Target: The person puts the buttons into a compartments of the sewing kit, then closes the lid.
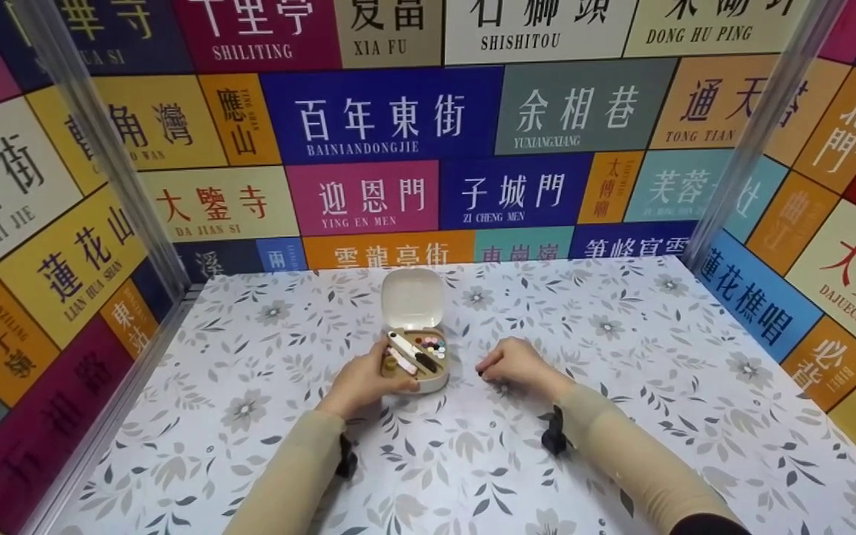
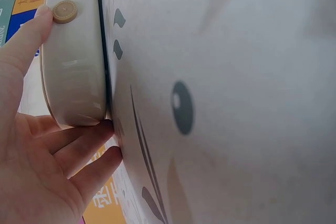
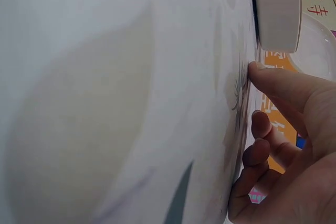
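Note:
A small white sewing-kit box (image 1: pixel 435 381) stands on the patterned cloth, its white lid (image 1: pixel 413 299) raised behind it. My left hand (image 1: pixel 360 383) grips its left side, thumb at the front by the tan round button (image 2: pixel 65 11), fingers along the side and low at its base. Inside lie a white stick-like tool with a dark end (image 1: pixel 411 349), a pink-and-white piece (image 1: pixel 403 362) and several small coloured round pieces (image 1: pixel 432 345). Right of the box, my right hand (image 1: pixel 517 364) has its thumb (image 3: pixel 278 80) down at the cloth, other fingers curled. A dark speck shows at the fingertips; I cannot tell whether they pinch it.
The table (image 1: pixel 264 446) wears a white cloth printed with grey flowers and leaves. Coloured panels with printed lettering (image 1: pixel 383 115) wall in the back and both sides, with metal posts (image 1: pixel 759 134) at the back corners. Dark straps (image 1: pixel 554 433) hang at both wrists.

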{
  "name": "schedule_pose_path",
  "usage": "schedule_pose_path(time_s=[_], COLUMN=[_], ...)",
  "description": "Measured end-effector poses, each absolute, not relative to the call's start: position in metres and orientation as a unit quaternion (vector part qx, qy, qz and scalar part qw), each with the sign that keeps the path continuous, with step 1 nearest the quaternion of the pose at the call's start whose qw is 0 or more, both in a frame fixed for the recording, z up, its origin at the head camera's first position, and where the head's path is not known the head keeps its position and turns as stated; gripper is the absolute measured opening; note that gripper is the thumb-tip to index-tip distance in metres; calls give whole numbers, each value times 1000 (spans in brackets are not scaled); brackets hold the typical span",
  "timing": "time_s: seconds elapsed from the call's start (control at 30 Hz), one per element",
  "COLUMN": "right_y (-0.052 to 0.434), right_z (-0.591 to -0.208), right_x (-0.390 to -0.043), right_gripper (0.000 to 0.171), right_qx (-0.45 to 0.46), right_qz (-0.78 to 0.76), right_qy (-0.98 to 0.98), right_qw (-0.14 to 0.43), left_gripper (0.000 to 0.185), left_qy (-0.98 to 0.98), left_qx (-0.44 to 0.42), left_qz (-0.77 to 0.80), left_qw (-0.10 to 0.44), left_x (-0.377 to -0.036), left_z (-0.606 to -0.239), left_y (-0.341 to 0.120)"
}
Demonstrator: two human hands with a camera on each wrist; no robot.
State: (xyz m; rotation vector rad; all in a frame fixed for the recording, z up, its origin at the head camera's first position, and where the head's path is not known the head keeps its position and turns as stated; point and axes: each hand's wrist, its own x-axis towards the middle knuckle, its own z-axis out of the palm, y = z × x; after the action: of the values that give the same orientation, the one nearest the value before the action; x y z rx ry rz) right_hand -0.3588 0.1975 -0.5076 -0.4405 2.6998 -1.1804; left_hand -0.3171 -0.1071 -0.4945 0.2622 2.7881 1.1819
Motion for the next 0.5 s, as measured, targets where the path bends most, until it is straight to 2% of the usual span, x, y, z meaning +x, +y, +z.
schedule_pose_path(time_s=[0.23,0.5], right_y=[199,203], right_z=[-508,-509], right_x=[-360,-360], right_gripper=[12,9], right_qx=[-164,-163], right_qz=[-380,-392], right_qy=[908,903], right_qw=[58,59], left_gripper=[114,116], left_qy=[918,916], left_qx=[101,94], left_qz=[381,388], left_qw=[41,48], left_x=[-319,-319], left_z=[-495,-496], left_y=[-107,-107])
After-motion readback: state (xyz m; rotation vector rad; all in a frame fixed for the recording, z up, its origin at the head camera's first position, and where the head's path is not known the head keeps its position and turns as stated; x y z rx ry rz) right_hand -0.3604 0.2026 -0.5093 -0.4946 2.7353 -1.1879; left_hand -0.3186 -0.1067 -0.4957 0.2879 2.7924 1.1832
